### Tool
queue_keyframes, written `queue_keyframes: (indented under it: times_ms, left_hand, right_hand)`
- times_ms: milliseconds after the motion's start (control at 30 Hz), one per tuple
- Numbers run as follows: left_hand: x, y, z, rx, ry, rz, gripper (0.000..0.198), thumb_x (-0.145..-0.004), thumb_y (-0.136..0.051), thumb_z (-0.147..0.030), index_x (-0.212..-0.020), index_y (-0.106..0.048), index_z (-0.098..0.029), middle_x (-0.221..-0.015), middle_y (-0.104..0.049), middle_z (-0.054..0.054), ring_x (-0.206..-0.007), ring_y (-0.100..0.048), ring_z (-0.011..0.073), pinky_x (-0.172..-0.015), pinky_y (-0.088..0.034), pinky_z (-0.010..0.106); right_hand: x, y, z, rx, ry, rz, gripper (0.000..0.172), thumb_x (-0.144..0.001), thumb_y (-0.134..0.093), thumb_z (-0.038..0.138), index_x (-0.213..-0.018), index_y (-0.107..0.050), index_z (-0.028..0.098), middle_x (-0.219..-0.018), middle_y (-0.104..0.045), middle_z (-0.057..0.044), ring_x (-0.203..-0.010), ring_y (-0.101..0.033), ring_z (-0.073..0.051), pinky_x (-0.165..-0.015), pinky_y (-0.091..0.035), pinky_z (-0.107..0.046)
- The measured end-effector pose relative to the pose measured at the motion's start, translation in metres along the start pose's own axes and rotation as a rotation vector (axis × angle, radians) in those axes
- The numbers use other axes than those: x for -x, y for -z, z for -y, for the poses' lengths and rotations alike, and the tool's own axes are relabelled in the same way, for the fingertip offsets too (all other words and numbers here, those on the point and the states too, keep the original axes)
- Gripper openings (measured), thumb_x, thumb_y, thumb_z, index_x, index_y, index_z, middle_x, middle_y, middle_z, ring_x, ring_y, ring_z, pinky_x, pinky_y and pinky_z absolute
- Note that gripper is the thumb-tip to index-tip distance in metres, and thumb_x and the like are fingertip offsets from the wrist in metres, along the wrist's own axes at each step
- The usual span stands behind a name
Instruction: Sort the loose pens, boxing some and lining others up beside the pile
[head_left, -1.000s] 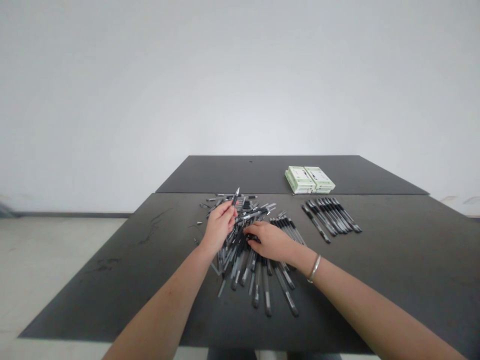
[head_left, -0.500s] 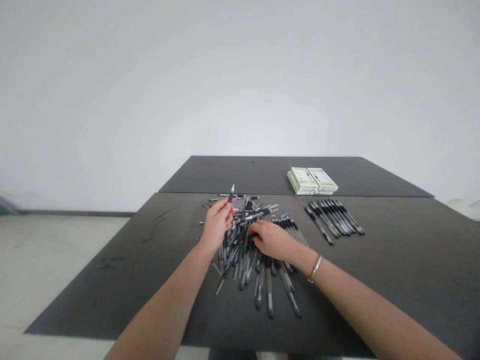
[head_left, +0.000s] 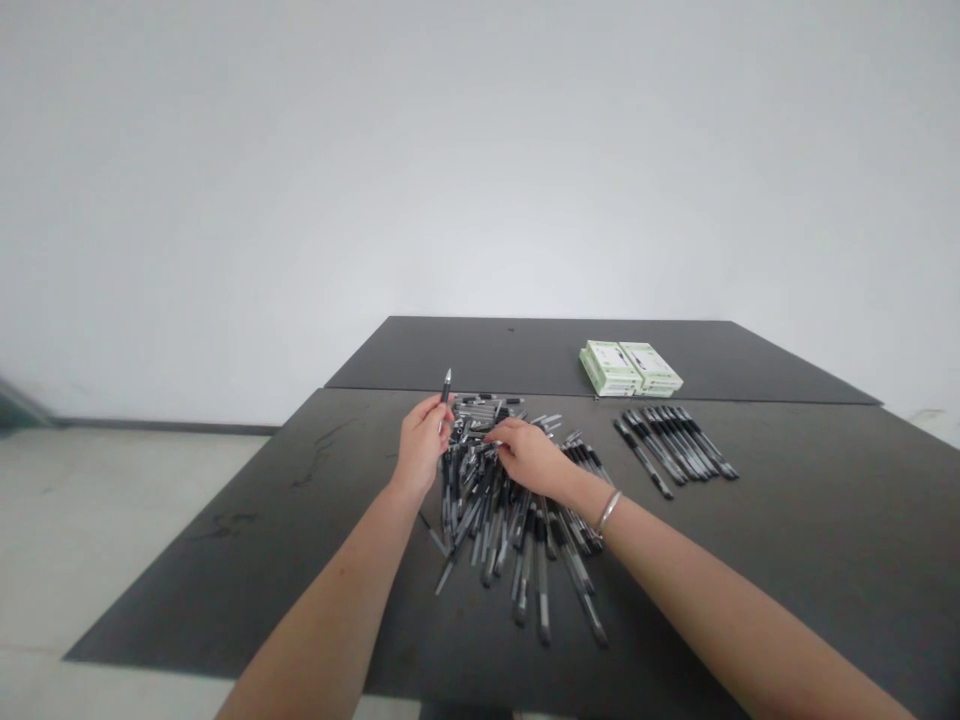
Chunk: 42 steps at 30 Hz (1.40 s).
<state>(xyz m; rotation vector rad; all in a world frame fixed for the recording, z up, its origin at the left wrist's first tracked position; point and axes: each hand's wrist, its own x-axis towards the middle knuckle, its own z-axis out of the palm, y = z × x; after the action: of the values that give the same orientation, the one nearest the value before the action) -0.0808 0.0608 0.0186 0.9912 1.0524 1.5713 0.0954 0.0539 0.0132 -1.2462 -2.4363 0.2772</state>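
Observation:
A black-gripped pen (head_left: 446, 387) stands tip up in my left hand (head_left: 422, 440), whose fingers are closed round it at the left edge of the pile. My right hand (head_left: 531, 455), with a bracelet on the wrist, reaches over the pile of loose pens and pen parts (head_left: 480, 500). Its thumb and fingers are pinched together; something small and light seems to be at the fingertips, too small to name. Several pens (head_left: 544, 590) fan out from the pile toward the table's front.
To the right, a row of capped pens (head_left: 679, 443) lies side by side on the dark table (head_left: 787, 540). Behind it are green and white boxes (head_left: 634, 368), stacked close together. A pale wall (head_left: 480, 180) rises behind the table.
My left hand has moved slightly left and down with the pen. My right hand has shifted up and left over the pile. The view has tilted a little.

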Motion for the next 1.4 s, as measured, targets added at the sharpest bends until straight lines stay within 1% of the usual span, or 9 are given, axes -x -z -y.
queue_keyframes:
  times_ms: [100,200,333,533,700,800,967,1133,1400]
  left_hand:
    - [0.000,0.000,0.001,-0.004,-0.002,-0.003,0.028,-0.067,-0.065,-0.028,-0.090,-0.067,-0.012,-0.062,-0.052,-0.005,-0.036,-0.032,0.0021,-0.033,-0.015,0.016]
    - [0.000,-0.001,0.001,-0.002,-0.002,0.000,0.027,-0.068,-0.065,-0.028,-0.090,-0.067,-0.012,-0.062,-0.052,-0.005,-0.036,-0.030,0.0017,-0.033,-0.015,0.016]
    - [0.002,-0.002,0.000,0.007,0.006,0.016,0.028,-0.068,-0.065,-0.028,-0.091,-0.067,-0.012,-0.062,-0.052,-0.005,-0.035,-0.030,0.0014,-0.033,-0.015,0.016]
    - [0.005,-0.004,-0.002,0.011,0.014,0.034,0.027,-0.068,-0.064,-0.028,-0.091,-0.067,-0.012,-0.062,-0.051,-0.005,-0.036,-0.030,0.0014,-0.032,-0.015,0.016]
    - [0.006,-0.005,-0.002,0.008,0.015,0.040,0.028,-0.068,-0.064,-0.027,-0.092,-0.067,-0.012,-0.063,-0.051,-0.005,-0.036,-0.030,0.0015,-0.032,-0.015,0.015]
    - [0.005,-0.005,-0.001,0.008,0.015,0.041,0.030,-0.068,-0.065,-0.028,-0.093,-0.067,-0.012,-0.063,-0.051,-0.005,-0.036,-0.030,0.0016,-0.032,-0.015,0.015]
    - [0.004,-0.004,0.000,0.012,0.012,0.040,0.030,-0.069,-0.065,-0.029,-0.093,-0.067,-0.012,-0.062,-0.052,-0.005,-0.036,-0.031,0.0017,-0.032,-0.015,0.015]
    - [0.004,-0.004,0.000,0.013,0.011,0.039,0.029,-0.069,-0.064,-0.028,-0.093,-0.066,-0.011,-0.062,-0.051,-0.005,-0.036,-0.030,0.0017,-0.032,-0.015,0.015]
    - [0.003,-0.004,0.001,0.014,0.002,0.036,0.027,-0.069,-0.063,-0.027,-0.091,-0.067,-0.012,-0.062,-0.050,-0.005,-0.036,-0.030,0.0012,-0.031,-0.016,0.014]
  right_hand:
    - [-0.016,-0.007,0.003,0.056,0.065,0.033,0.034,-0.087,-0.048,0.006,-0.112,-0.068,0.013,-0.115,-0.067,-0.011,-0.110,-0.058,-0.020,-0.099,-0.039,-0.029]
    - [-0.030,-0.012,0.002,0.105,0.050,0.066,0.032,-0.085,-0.051,0.007,-0.111,-0.069,0.012,-0.119,-0.065,-0.014,-0.110,-0.058,-0.022,-0.100,-0.038,-0.032]
    - [-0.038,-0.016,-0.004,0.137,0.036,0.111,0.029,-0.087,-0.050,0.008,-0.106,-0.071,0.012,-0.112,-0.068,-0.015,-0.104,-0.060,-0.023,-0.096,-0.039,-0.033]
    - [-0.040,-0.013,-0.004,0.183,0.013,0.152,0.026,-0.090,-0.051,0.014,-0.105,-0.072,0.012,-0.106,-0.069,-0.016,-0.103,-0.060,-0.023,-0.096,-0.039,-0.033]
    - [-0.043,-0.007,0.001,0.214,-0.039,0.168,0.024,-0.089,-0.053,0.020,-0.098,-0.074,0.013,-0.104,-0.069,-0.017,-0.100,-0.063,-0.025,-0.088,-0.045,-0.031]
    - [-0.046,-0.006,0.005,0.227,-0.067,0.174,0.022,-0.088,-0.054,0.019,-0.098,-0.073,0.014,-0.104,-0.070,-0.016,-0.098,-0.066,-0.025,-0.084,-0.047,-0.030]
    - [-0.050,-0.007,0.007,0.243,-0.109,0.187,0.023,-0.087,-0.052,0.016,-0.097,-0.073,0.013,-0.103,-0.072,-0.017,-0.098,-0.068,-0.025,-0.085,-0.049,-0.030]
    - [-0.048,-0.006,0.005,0.247,-0.131,0.198,0.023,-0.087,-0.052,0.017,-0.098,-0.072,0.015,-0.104,-0.073,-0.015,-0.099,-0.068,-0.025,-0.085,-0.049,-0.031]
    - [-0.049,-0.006,0.004,0.254,-0.152,0.167,0.026,-0.088,-0.047,0.014,-0.102,-0.070,0.011,-0.103,-0.072,-0.019,-0.100,-0.067,-0.027,-0.086,-0.049,-0.033]
